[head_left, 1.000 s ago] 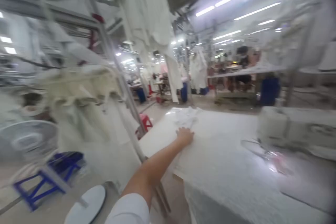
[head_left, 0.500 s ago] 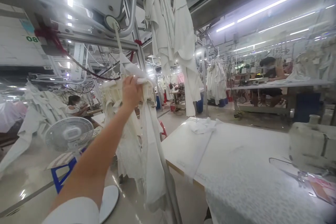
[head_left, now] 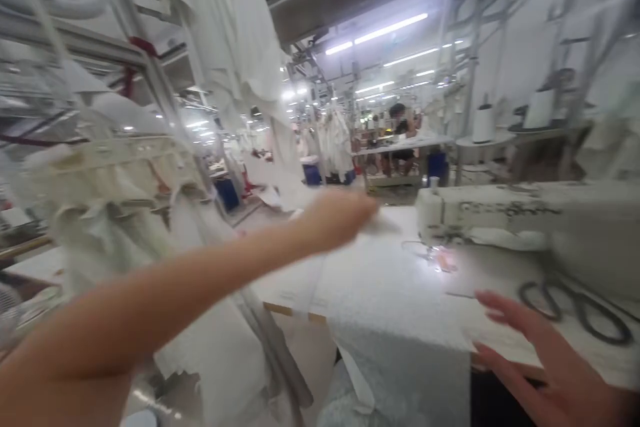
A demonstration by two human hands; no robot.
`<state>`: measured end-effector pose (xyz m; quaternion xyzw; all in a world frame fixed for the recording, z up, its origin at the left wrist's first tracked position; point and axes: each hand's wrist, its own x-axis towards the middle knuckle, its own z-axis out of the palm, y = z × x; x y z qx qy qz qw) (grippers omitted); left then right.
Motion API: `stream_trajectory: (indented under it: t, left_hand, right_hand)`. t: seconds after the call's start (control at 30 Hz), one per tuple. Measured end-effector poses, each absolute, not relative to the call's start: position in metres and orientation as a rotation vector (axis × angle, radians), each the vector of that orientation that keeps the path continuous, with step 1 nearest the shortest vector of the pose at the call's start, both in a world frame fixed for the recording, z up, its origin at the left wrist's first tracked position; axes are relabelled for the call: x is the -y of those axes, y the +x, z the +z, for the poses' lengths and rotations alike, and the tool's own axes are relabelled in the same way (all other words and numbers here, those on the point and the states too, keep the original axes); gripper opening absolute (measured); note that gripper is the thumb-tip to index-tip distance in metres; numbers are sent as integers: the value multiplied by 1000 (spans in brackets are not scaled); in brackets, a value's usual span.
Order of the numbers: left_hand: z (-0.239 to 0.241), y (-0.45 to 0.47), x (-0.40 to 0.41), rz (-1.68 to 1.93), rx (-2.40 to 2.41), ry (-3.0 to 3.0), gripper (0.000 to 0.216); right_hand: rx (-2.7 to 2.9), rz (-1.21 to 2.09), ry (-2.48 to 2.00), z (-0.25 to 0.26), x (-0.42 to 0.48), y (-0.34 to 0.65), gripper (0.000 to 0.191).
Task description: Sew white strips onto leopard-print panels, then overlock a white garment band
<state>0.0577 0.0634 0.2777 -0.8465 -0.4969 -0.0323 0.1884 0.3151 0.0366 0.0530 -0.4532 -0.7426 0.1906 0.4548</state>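
My left hand (head_left: 345,217) reaches across over the far part of the white sewing table (head_left: 385,273), its fingers smeared by motion. A pale blurred patch, possibly cloth, shows at its fingertips; I cannot tell whether the hand grips it. My right hand (head_left: 545,360) is at the table's front edge, open, thumb and fingers apart, with nothing in it. Black-handled scissors (head_left: 583,310) lie just beyond it. The sewing machine (head_left: 500,213) stands behind them, its lamp lit near the needle. Patterned white fabric (head_left: 400,353) drapes over the front edge between my hands.
At left, white garment pieces (head_left: 100,233) hang from a clamp hanger (head_left: 120,150) on a metal frame. More white pieces (head_left: 255,33) hang overhead. Thread cones (head_left: 483,121) stand behind the machine. A person (head_left: 400,127) sits at a farther table.
My left hand has let go of the clamp hanger and moved right, over the table. My right hand has come into view. The view has turned right, toward the sewing machine.
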Motion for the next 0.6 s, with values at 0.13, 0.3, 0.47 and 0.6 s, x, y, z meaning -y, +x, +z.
stream_trajectory:
  t: [0.13,0.3,0.47,0.6]
  left_hand:
    - [178,120,-57,-425,1400,-3054,17]
    - [131,164,-89,-1291,1954,-3226,23]
    - [30,167,-98,-1456,2401,-2996,32]
    - [-77,160,-71,-715,2378,-3261,31]
  right_hand:
    - [1839,1083,-864,86,-46,308,73]
    - [1553,2026,-950,52,-55,368,41]
    - [1125,2130,-1122,-16,-25,457,37]
    - [867,2051,-1360,-82,8,487,38]
